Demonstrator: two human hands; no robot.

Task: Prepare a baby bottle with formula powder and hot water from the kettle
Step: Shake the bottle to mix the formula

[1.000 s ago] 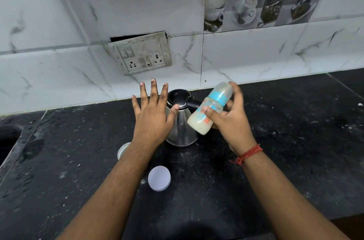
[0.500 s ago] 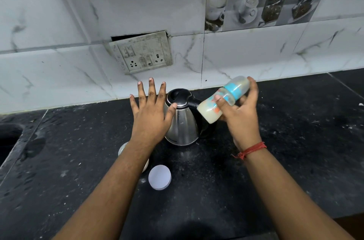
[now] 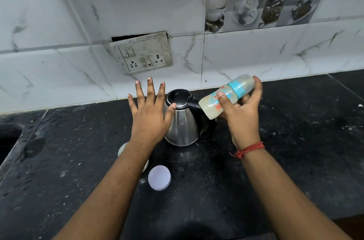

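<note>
Black counter (image 3: 275, 171), steel kettle (image 3: 182, 121) at centre, lid shut. Left hand (image 3: 150, 115) flat, fingers spread, empty, hovering at kettle's side. Right hand (image 3: 242, 113) wrapped round capped baby bottle (image 3: 226, 96), tilted near-horizontal, milky inside. Shaking to mix, likely; next, keep cap tight, check for lumps. Versus a second ago: bottle swung flatter, farther right. White lid (image 3: 159, 177) unmoved.

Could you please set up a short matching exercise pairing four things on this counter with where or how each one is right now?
Things:
1. baby bottle
2. kettle
3. white lid
4. left hand

States:
A. lying flat on the counter
B. open, fingers spread
C. standing upright, lid closed
D. held tilted in the right hand

Pairs: 1-D, 2-C, 3-A, 4-B
</note>
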